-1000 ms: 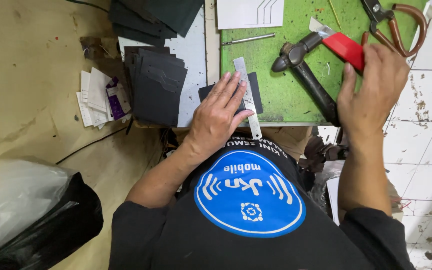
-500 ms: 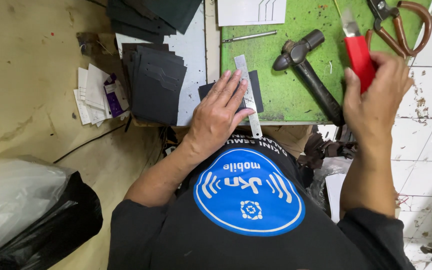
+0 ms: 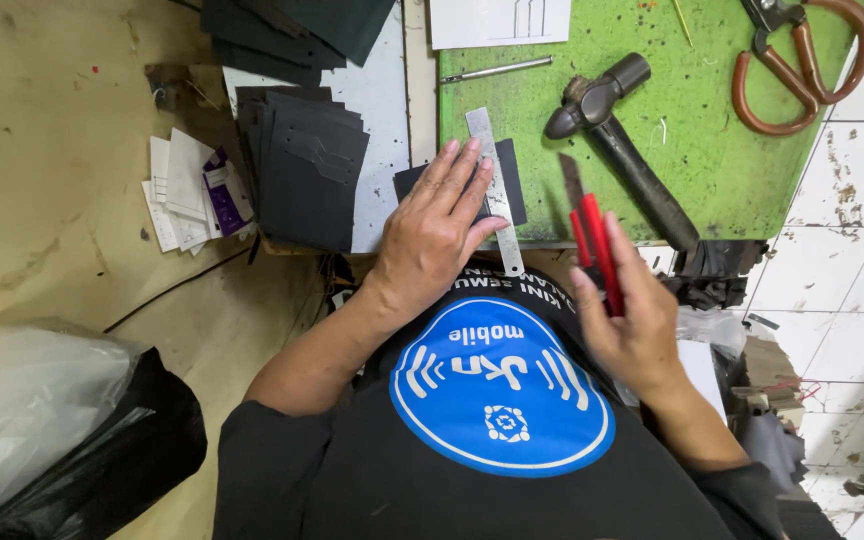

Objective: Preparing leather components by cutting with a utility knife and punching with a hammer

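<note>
One steel ruler (image 3: pixel 493 190) laid over a dark piece (image 3: pixel 462 185) at the near edge of the green mat (image 3: pixel 712 130), long axis running near to far with a slight tilt. Pinned flat by the left hand (image 3: pixel 437 235), fingers spread wide across ruler and piece. Held just right of the ruler and above the mat edge: a red knife (image 3: pixel 592 245), blade pointing far, gripped in the right hand (image 3: pixel 632 325), the nearer hand to the ruler's right side. Open mat between ruler and hammer (image 3: pixel 617 140), narrow though. Farther right, scissors (image 3: pixel 802 60); left, a stack of dark pieces (image 3: pixel 302 170) on the tabletop (image 3: pixel 382 90).
</note>
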